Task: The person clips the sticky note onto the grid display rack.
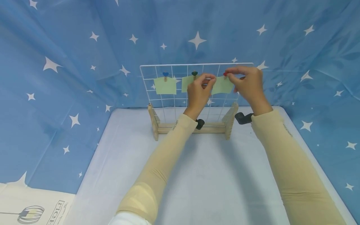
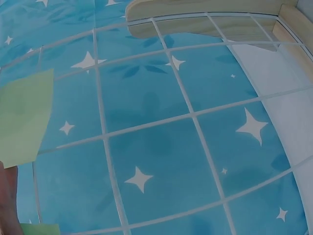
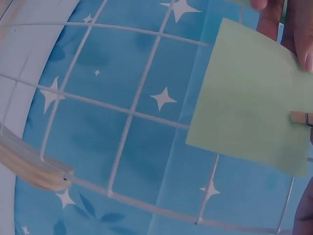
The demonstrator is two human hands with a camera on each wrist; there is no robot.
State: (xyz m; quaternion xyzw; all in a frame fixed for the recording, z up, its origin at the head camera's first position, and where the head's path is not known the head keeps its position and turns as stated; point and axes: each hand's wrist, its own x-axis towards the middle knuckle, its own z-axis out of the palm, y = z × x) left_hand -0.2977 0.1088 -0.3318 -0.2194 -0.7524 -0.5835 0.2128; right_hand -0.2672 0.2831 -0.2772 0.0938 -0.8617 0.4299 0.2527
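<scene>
A white wire grid (image 1: 180, 65) stands upright in a wooden base (image 1: 211, 128). At its right side my left hand (image 1: 198, 93) pinches the upper left corner of a pale green paper note (image 1: 222, 86). My right hand (image 1: 250, 82) grips a small clothespin with a red heart (image 1: 225, 74) at that note's top edge. In the right wrist view the clothespin's wooden tip (image 3: 298, 117) lies on the note (image 3: 249, 98). Two more green notes hang to the left, one under a blue heart clothespin (image 1: 165, 74), the other under a dark green one (image 1: 194, 73), partly hidden by my left hand.
The grid stands at the back of a white-covered table (image 1: 202, 181). Behind and beside it hangs a blue cloth with white stars (image 1: 84, 34). A cream printed cloth (image 1: 36, 203) lies at the lower left.
</scene>
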